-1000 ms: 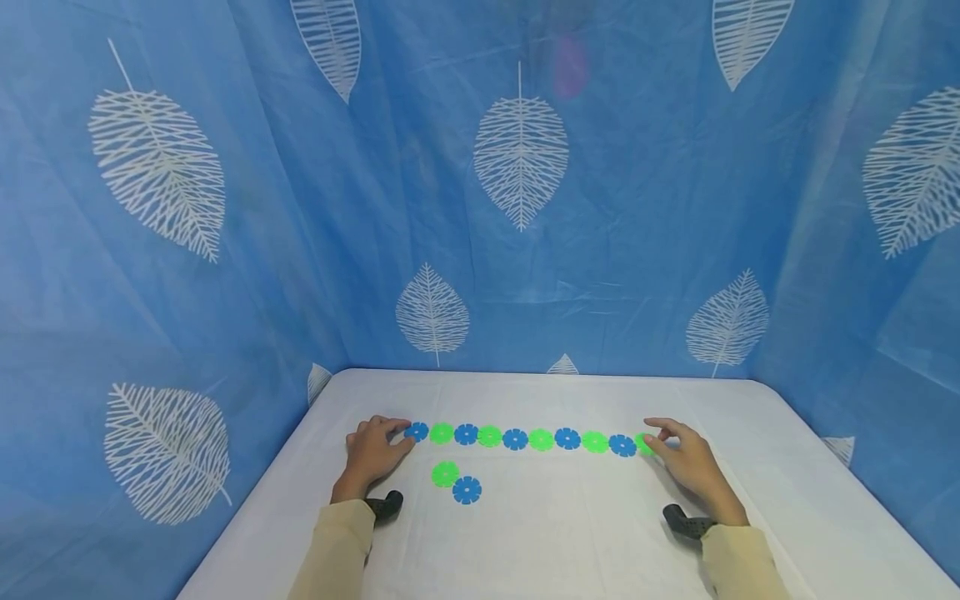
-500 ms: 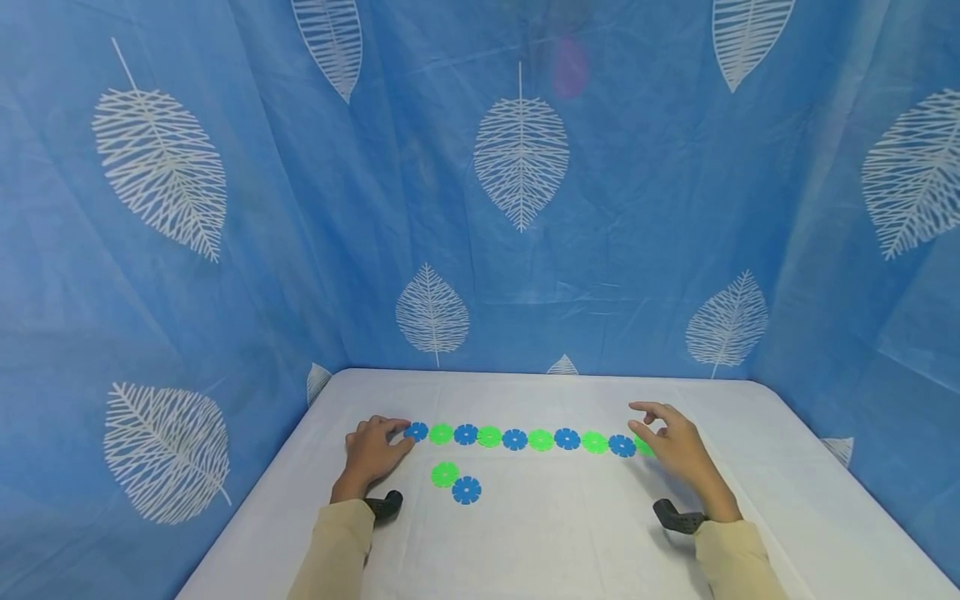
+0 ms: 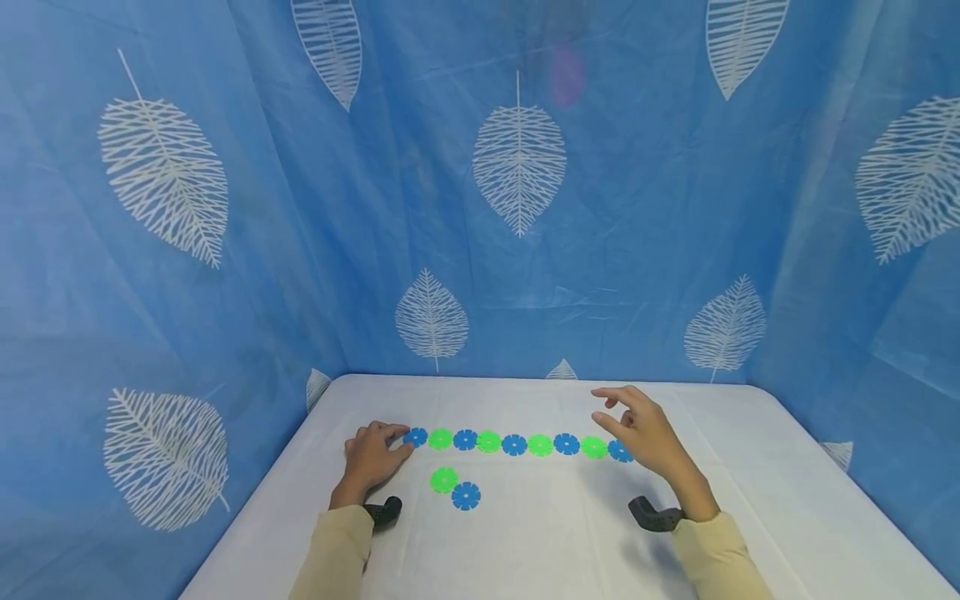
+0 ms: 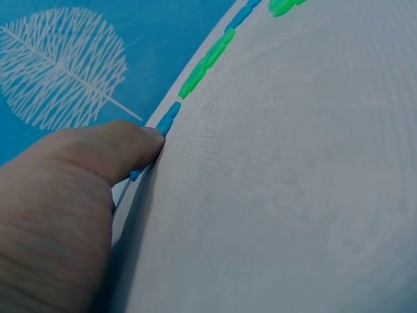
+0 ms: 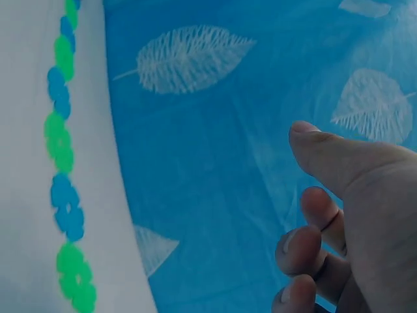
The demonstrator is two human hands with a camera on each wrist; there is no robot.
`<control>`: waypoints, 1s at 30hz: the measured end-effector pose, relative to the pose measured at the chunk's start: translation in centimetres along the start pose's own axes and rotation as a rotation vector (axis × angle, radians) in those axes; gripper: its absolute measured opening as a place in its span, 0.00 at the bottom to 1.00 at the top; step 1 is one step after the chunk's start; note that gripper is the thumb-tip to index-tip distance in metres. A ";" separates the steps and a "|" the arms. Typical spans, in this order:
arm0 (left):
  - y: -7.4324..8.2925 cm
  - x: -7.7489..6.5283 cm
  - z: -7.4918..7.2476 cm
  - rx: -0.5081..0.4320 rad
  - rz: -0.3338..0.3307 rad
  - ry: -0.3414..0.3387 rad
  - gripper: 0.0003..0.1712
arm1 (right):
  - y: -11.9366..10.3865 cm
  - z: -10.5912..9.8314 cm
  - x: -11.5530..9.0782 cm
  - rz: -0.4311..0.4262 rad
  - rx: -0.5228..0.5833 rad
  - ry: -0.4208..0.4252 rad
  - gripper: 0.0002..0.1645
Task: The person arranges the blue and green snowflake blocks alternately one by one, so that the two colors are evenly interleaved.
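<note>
A row of flat, notched snowflake discs, blue and green in turn, runs across the white table. At its left end my left hand [image 3: 369,458] pinches the blue snowflake disc [image 3: 417,436] by its edges; the left wrist view shows the thumb against that disc [image 4: 172,116]. My right hand [image 3: 647,433] hovers over the right end, thumb and index finger apart, holding nothing. Near it lie a green disc [image 3: 594,447] and a blue disc [image 3: 619,451], the latter partly covered by the hand. The green disc at the far right end is hidden behind the hand.
Nearer the person, a loose green disc [image 3: 444,480] and a blue disc [image 3: 466,496] lie close together below the row. A blue curtain [image 3: 600,250] with white leaf prints surrounds the white table [image 3: 525,550] at the back and sides.
My right hand has left the green disc at the right end, lifted and moved left over the row. The left hand stays on its blue disc.
</note>
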State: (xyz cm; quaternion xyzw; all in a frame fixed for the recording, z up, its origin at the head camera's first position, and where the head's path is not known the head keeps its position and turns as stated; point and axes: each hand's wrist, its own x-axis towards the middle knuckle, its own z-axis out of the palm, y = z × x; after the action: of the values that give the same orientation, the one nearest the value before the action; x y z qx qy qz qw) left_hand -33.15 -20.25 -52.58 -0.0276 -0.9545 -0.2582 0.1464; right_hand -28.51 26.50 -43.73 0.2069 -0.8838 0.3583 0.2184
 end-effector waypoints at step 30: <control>0.3 0.1 -0.3 -0.010 -0.018 -0.026 0.21 | -8.1 7.9 2.7 0.079 0.473 -0.217 0.24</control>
State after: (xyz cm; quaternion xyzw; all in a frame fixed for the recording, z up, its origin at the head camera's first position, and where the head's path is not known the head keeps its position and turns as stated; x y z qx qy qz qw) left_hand -33.10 -20.14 -52.13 -0.0231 -0.9553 -0.2638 0.1317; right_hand -28.37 14.90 -42.99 0.2547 -0.8012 0.5387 0.0541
